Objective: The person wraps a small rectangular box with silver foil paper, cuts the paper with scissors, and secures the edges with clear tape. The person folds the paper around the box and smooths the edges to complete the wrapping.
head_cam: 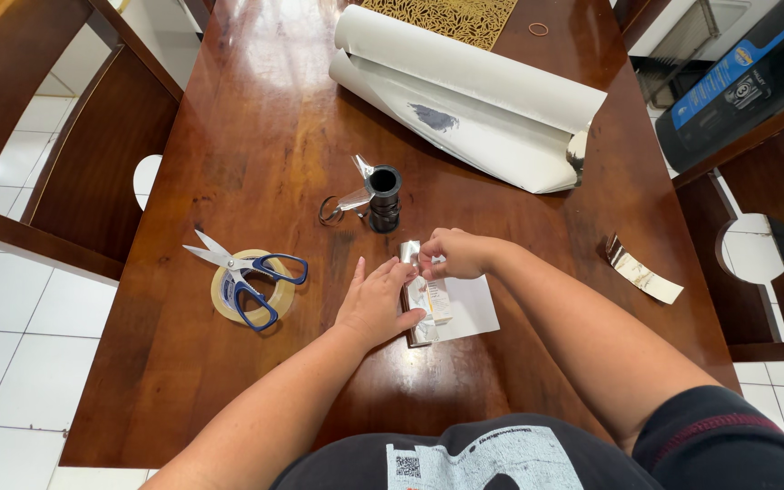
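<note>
Spanning the whole view, a dark wooden table (256,136) carries everything shown, with wooden chairs (74,154) on either side over a white tiled floor (2,327). Far beyond both hands lies a large roll of white paper (474,100), partly unrolled, with a gold patterned mat (451,16) behind it and a rubber band (538,29) near the table's far edge. Left of the left hand (376,304) sits a tape roll (245,289) with blue-handled scissors (245,270) resting on top of it. Just ahead of the hands stands a small black cylinder (384,198) with a metal clip and ring (342,201) touching its left side. Well to the right of the right hand (455,254) lies a loose silvery strip (643,272). Beneath and between the hands is a white sheet (474,308), on which a small silvery packet (421,295) lies. The left hand presses flat, fingers spread, with the thumb over the packet's near part. The right hand is curled, fingertips pinching the packet's far end. The person's dark printed shirt (483,454) fills the bottom edge
</note>
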